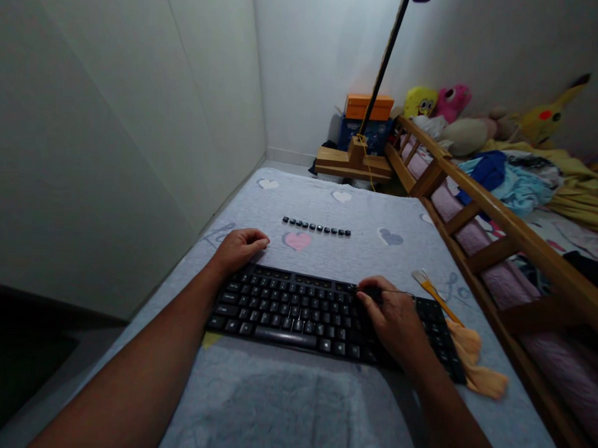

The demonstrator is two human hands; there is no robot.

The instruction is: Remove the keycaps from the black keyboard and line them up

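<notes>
- Right hand (398, 312): over the right part of the keyboard (276, 301), fingers closed on a thin wire tool (399, 292). Thumb and index are near the keyboard's top row; tip contact is too dark to call.
- Left hand (234, 248): at the keyboard's top left corner, fingers loosely curled. Nothing seen in them, but can't tell if they're hiding something small.
- Keyboard: flat on the heart-print cloth (322, 395), space bar edge toward the person.
- Small black keys (319, 227): ten, loose, in one neat line just past the keyboard's far edge.
- Status, my read: those ten are off. Top row looks stripped at least in part, too dark to count gaps. Letter block, number row and space bar look mostly in place. Area under the right hand is hidden, so can't confirm there.
- Brush (443, 303): beyond the keyboard's top right corner, handle end near its right edge. Slim item alongside, can't identify.
- Orange fabric (471, 361): against the keyboard's right end, crumpled.
- Further out: wooden bed rail (505, 223) well right of the keyboard; wooden stand (340, 161) and orange box (369, 107) well past its far side.
</notes>
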